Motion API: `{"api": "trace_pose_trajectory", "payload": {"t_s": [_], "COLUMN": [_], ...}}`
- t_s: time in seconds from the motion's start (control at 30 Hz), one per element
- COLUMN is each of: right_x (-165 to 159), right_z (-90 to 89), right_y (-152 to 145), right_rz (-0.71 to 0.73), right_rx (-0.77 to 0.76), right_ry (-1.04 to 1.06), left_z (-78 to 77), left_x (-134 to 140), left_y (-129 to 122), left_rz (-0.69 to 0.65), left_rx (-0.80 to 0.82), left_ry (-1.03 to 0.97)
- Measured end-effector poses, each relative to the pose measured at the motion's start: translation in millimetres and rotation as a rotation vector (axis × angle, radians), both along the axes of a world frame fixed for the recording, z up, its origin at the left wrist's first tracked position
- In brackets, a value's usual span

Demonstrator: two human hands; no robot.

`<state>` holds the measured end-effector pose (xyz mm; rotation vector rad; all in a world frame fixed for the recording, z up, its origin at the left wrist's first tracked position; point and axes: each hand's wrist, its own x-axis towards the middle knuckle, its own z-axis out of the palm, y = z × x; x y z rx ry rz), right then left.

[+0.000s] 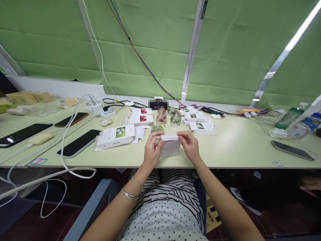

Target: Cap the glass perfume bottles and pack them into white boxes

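beyond the dotted top [160, 214], a white box [170, 149] is held over the desk's [238, 144] near part, its upper ends pinched by the left hand [152, 152] and right hand [190, 146]; the glass container [157, 128] just beyond could be knocked if the box were pushed farther.

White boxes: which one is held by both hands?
The box between the left hand and right hand, near the table's front edge, its printed side showing; the other white boxes lie untouched, farther left and right.

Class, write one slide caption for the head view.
Left hand and right hand hold a white box at a pale table.
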<state>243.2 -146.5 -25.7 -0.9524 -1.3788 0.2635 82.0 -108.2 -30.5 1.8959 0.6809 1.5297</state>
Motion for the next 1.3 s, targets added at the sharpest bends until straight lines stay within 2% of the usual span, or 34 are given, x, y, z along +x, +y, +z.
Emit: {"api": "trace_pose_trajectory", "payload": {"t_s": [0.1,0.27,0.47,0.63,1.1,1.17,1.3], "right_x": [3,7,10,8,12,13,18], "right_z": [3.5,7.3,10.6,12.9,18.9,18.6,16.6], "right_y": [-1,-3,-4,-4,-7,-7,-7], "right_rz": [-0.049,0.003,0.013,-0.017,0.01,0.015,0.077], "right_rx": [0.023,0.019,-0.01,-0.009,0.002,-0.017,-0.112], "right_ry": [-0.099,-0.187,-0.272,-0.249,-0.391,-0.392,-0.431], "left_z": [5.7,1.7,2.7,7.9,5.1,3.1,-3.9], "left_x": [3,5,3,2,1,0,-3], "left_y": [-2,0,2,3,3,4,8], "left_rz": [0.0,-0.032,0.047,0.081,0.072,0.088,0.143], "left_rx": [-0.071,-0.089,0.07,0.078,0.142,0.183,0.396], "left_ry": [-0.091,-0.151,-0.007,0.037,0.069,0.093,0.18]}}
